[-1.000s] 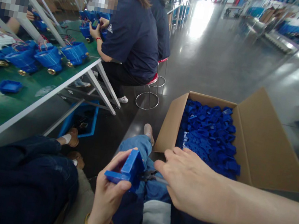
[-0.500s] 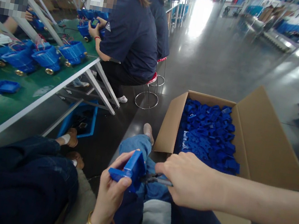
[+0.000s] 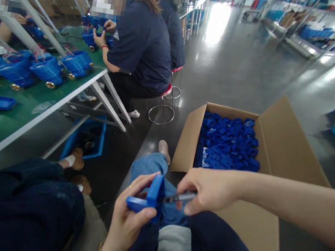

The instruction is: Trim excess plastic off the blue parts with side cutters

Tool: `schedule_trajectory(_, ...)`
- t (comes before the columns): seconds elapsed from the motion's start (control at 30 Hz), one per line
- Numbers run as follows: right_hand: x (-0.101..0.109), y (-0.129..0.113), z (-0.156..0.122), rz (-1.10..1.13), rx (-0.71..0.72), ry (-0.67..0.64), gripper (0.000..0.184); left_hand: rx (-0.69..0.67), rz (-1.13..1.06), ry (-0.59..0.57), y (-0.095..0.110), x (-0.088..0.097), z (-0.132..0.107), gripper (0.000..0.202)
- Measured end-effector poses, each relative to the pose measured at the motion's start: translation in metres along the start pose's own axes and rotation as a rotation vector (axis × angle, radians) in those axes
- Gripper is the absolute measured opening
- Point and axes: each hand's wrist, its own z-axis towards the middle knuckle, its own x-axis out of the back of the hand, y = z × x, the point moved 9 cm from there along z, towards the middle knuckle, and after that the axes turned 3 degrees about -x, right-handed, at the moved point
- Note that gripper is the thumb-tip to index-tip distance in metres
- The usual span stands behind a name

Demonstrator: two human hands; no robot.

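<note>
My left hand (image 3: 130,216) grips a blue plastic part (image 3: 155,192) over my lap, with the thumb on its near side and the fingers behind it. The part has a tilted upright wall and a flat flap that opens toward me. In my right hand (image 3: 206,190) is a pair of pliers (image 3: 179,197) with dark jaws and grey handles. The jaws point left and meet the right side of the blue part; whether they bite on it is hidden. My right fingers are wrapped round the handles.
An open cardboard box (image 3: 266,153) full of blue parts (image 3: 228,138) stands ahead on the right. To the left, a green-topped table (image 3: 21,125) bears blue housings (image 3: 47,72) and a small blue tray (image 3: 1,103). Co-workers (image 3: 143,39) sit along it. A blue crate (image 3: 102,138) lies beneath.
My right hand has turned, and the pliers now slant upward to the right. My left hand and the blue part have shifted slightly right and the part has tilted. The view has moved a little.
</note>
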Motion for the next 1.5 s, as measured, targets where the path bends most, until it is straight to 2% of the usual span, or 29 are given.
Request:
schedule_trajectory(0.1,0.018,0.004,-0.006,0.055,-0.011,-0.032,0.023,0.015,-0.004,0.114,-0.013,0.012,-0.007,0.055)
schedule_trajectory(0.2,0.020,0.006,-0.016,0.002,0.003,-0.109,0.015,0.079,-0.051,0.307,-0.032,0.031,-0.016,0.054)
schedule_trajectory(0.23,0.021,0.007,-0.019,-0.021,0.015,-0.092,0.013,0.104,-0.073,0.344,-0.035,0.033,-0.018,0.054)
schedule_trajectory(0.27,0.024,0.010,-0.021,-0.052,0.014,-0.028,0.011,0.129,-0.098,0.360,-0.036,0.033,-0.019,0.056)
schedule_trajectory(0.4,0.047,0.038,-0.029,-0.264,-0.152,0.446,0.012,0.207,-0.219,0.323,-0.026,0.019,-0.016,0.078)
schedule_trajectory(0.43,0.048,0.045,-0.030,-0.289,-0.187,0.516,0.013,0.205,-0.244,0.306,-0.021,0.017,-0.013,0.083)
schedule_trajectory(0.5,0.043,0.053,-0.028,-0.227,-0.178,0.556,0.010,0.170,-0.244,0.286,-0.008,0.020,-0.002,0.087)
schedule_trajectory(0.57,0.037,0.058,-0.024,-0.103,-0.124,0.554,0.009,0.138,-0.094,0.291,0.002,0.033,0.019,0.082)
schedule_trajectory(0.63,0.031,0.061,-0.022,-0.034,-0.094,0.564,0.012,0.191,0.280,0.327,0.006,0.056,0.048,0.072)
schedule_trajectory(0.7,0.024,0.065,-0.022,-0.028,-0.102,0.586,0.012,0.210,0.410,0.425,0.010,0.085,0.078,0.063)
schedule_trajectory(0.77,0.016,0.073,-0.021,-0.021,-0.112,0.614,0.010,0.223,0.480,0.521,0.014,0.113,0.099,0.062)
schedule_trajectory(0.83,0.009,0.083,-0.020,-0.003,-0.120,0.655,0.009,0.238,0.496,0.606,0.017,0.135,0.103,0.072)
schedule_trajectory(0.9,0.004,0.093,-0.017,0.035,-0.124,0.695,0.010,0.273,0.439,0.629,0.014,0.144,0.095,0.080)
schedule_trajectory(0.93,0.003,0.095,-0.014,0.061,-0.115,0.710,0.010,0.302,0.380,0.609,0.010,0.142,0.088,0.078)
schedule_trajectory(1.0,0.002,0.093,-0.006,0.127,-0.060,0.725,0.011,0.387,0.202,0.505,-0.004,0.126,0.072,0.062)
schedule_trajectory(1.07,0.004,0.079,0.005,0.211,0.043,0.722,0.016,0.503,-0.020,0.343,-0.020,0.095,0.056,0.055)
schedule_trajectory(1.13,0.007,0.059,0.016,0.311,0.156,0.708,0.023,0.620,-0.235,0.176,-0.032,0.060,0.042,0.060)
schedule_trajectory(1.2,0.009,0.039,0.026,0.417,0.251,0.675,0.031,0.713,-0.413,0.026,-0.038,0.028,0.030,0.061)
schedule_trajectory(1.3,0.008,0.014,0.040,0.579,0.342,0.589,0.039,0.797,-0.601,-0.169,-0.041,-0.008,0.019,0.058)
schedule_trajectory(1.4,-0.002,-0.002,0.051,0.712,0.381,0.459,0.044,0.830,-0.704,-0.307,-0.043,-0.030,0.013,0.053)
schedule_trajectory(1.5,-0.016,-0.008,0.060,0.820,0.375,0.355,0.045,0.844,-0.729,-0.375,-0.049,-0.040,0.010,0.054)
